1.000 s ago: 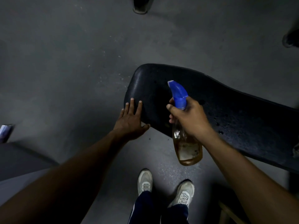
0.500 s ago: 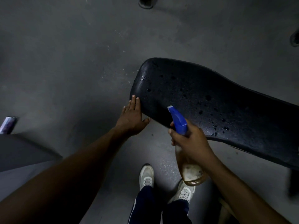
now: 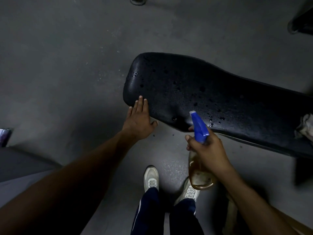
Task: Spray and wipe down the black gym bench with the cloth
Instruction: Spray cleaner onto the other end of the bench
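The black gym bench [image 3: 211,92] runs from the middle of the view to the right edge, its pad speckled with wet droplets. My left hand [image 3: 139,120] lies flat with fingers apart on the pad's near left corner. My right hand [image 3: 207,150] grips a clear spray bottle [image 3: 200,173] with amber liquid and a blue trigger head [image 3: 199,128], held at the bench's near edge, nozzle aimed at the pad. A pale crumpled cloth [image 3: 305,127] rests on the bench at the far right edge.
Grey concrete floor [image 3: 67,65] surrounds the bench. My white shoes [image 3: 151,178] and dark trousers stand below it. A dark bench support [image 3: 303,170] shows at right. Equipment feet [image 3: 137,0] stand at the top, and a small purple object [image 3: 4,135] lies at left.
My right hand drew the spray bottle back from over the pad to its near edge. Droplets now cover the pad. The cloth has come into view at right.
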The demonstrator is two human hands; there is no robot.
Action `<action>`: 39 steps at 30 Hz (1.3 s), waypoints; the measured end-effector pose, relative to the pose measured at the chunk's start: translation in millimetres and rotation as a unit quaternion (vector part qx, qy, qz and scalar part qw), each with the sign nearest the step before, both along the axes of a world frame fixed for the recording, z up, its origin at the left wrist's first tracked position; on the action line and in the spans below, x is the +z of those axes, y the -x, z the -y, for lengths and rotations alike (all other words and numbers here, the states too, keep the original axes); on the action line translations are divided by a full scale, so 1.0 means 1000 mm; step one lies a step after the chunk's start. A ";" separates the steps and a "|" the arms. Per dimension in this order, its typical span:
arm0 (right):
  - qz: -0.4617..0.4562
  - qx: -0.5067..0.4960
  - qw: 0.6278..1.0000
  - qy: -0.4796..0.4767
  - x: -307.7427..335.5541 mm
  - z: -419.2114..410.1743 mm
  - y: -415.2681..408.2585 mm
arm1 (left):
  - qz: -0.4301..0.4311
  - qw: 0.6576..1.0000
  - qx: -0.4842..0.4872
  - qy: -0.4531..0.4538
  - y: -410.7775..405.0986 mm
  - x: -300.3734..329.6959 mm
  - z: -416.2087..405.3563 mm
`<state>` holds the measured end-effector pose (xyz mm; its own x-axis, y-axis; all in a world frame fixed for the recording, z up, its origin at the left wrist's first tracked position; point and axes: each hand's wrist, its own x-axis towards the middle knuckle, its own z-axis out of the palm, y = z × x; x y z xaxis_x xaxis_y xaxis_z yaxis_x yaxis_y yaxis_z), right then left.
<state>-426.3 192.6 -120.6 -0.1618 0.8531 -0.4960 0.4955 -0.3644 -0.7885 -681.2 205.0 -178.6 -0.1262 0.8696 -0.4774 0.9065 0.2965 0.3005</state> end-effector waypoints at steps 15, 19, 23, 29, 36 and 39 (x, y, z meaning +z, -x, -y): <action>-0.081 -0.189 0.959 -0.194 0.054 -0.063 -0.142 | -0.004 0.994 -0.109 -0.010 -0.142 0.016 -0.033; -0.097 -0.228 0.942 -0.225 0.059 -0.094 -0.182 | -0.001 0.991 -0.137 -0.010 -0.180 0.018 -0.044; -0.103 -0.251 0.929 -0.251 0.058 -0.129 -0.210 | -0.003 0.987 -0.158 -0.008 -0.211 0.018 -0.053; -0.094 -0.264 0.917 -0.283 0.053 -0.165 -0.247 | 0.003 0.984 -0.175 -0.007 -0.258 0.015 -0.068; -0.082 -0.240 0.928 -0.273 0.039 -0.181 -0.278 | 0.003 0.978 -0.208 -0.028 -0.308 0.006 -0.094; -0.070 -0.217 0.939 -0.256 0.033 -0.183 -0.287 | -0.004 0.976 -0.218 -0.024 -0.325 0.002 -0.104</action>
